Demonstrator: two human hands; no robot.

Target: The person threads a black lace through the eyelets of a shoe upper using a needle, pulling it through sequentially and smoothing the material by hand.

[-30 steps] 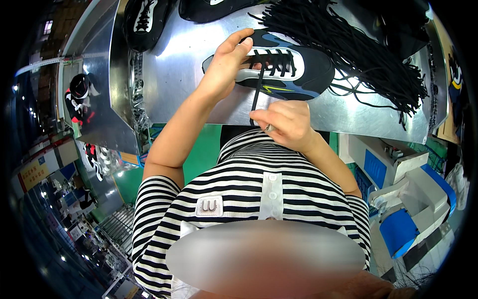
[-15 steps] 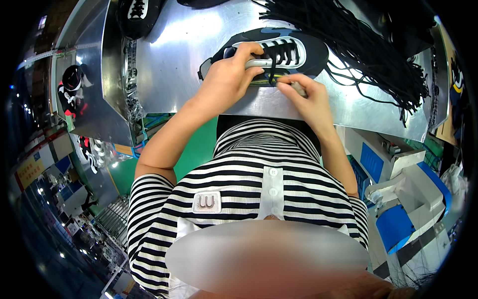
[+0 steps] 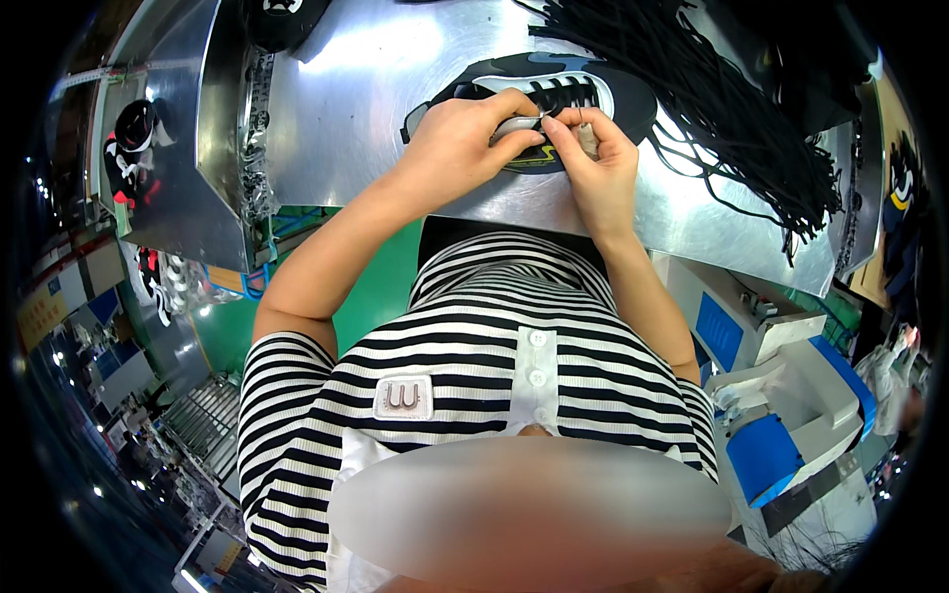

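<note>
The left hand lies knuckles-up over the near side of a black sneaker with a white lace panel and blue-and-yellow side trim, its fingers curled and its thumb and forefinger pinched on a small pale piece at the shoe's edge; what that piece is cannot be made out. The right hand meets it from the other side, fingers bent inward, fingertips pressed to the same spot, so both hands are nearly closed and touching one another over the shoe. Both forearms rise from the lower part of the view, elbows spread wide, wrists converging at the shoe.

The sneaker lies on its side on a shiny sheet-metal workbench, close to its near edge and straight ahead of the person's striped shirt. Just to the right of the shoe, a thick bundle of loose black shoelaces spreads across the bench, some strands trailing over its edge. At the far left of the bench another dark shoe shows only in part. Below the bench on the right stands a white and blue machine.
</note>
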